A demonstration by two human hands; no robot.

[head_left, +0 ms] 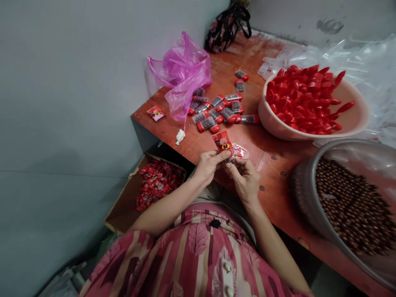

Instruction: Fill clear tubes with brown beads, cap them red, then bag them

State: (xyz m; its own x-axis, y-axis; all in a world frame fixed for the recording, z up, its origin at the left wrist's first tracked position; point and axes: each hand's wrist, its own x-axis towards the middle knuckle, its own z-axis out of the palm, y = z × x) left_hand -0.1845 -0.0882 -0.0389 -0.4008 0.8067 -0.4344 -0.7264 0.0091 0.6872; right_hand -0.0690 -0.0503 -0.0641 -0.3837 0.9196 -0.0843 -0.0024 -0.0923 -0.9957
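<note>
A small red printed packet (222,140) is pinched in both hands near the table's front edge. My left hand (208,164) is closed on its left side, thumb lying across the lower part. With thumb and fingers together, my right hand (246,177) grips its bottom end, where something small and dark shows through; fingers partly hide it. Just behind my right fingers lies another shiny red-and-white packet (239,151). Beyond the hands, several clear tubes with red caps (207,123), holding dark balls, lie in a loose pile.
On the right stand a pale bowl of red plastic caps (268,119) and a grey basin (312,189) of small brown balls. Clear plastic pieces (368,70) are heaped behind. A pink bag (188,68) is at left; below the table sits a cardboard box (123,202) of red packets.
</note>
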